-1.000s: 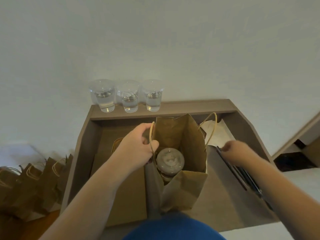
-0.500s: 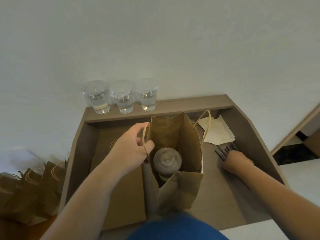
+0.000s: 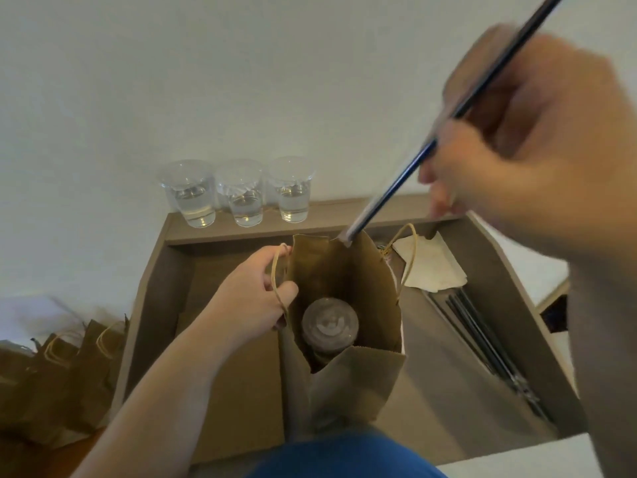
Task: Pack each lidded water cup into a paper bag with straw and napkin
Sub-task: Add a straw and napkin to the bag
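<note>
A brown paper bag (image 3: 358,377) stands open in the middle of a grey tray. A lidded water cup (image 3: 330,327) sits upright inside it. My left hand (image 3: 253,293) grips the bag's left twine handle and rim. My right hand (image 3: 531,139), raised close to the camera and blurred, holds a dark wrapped straw (image 3: 396,188) slanted down, its lower tip at the bag's far rim. Three lidded cups of water (image 3: 241,193) line the tray's back ledge. Folded napkins (image 3: 432,267) lie right of the bag.
The grey tray's wall (image 3: 155,288) rings the work area. Several dark straws (image 3: 482,336) lie along its right side. A flat brown bag (image 3: 238,384) lies under my left forearm. Several standing paper bags (image 3: 65,367) crowd the floor at the left.
My right hand has lifted one straw off the pile at the tray's right and swung it up toward the bag's mouth. My left hand keeps its hold on the handle.
</note>
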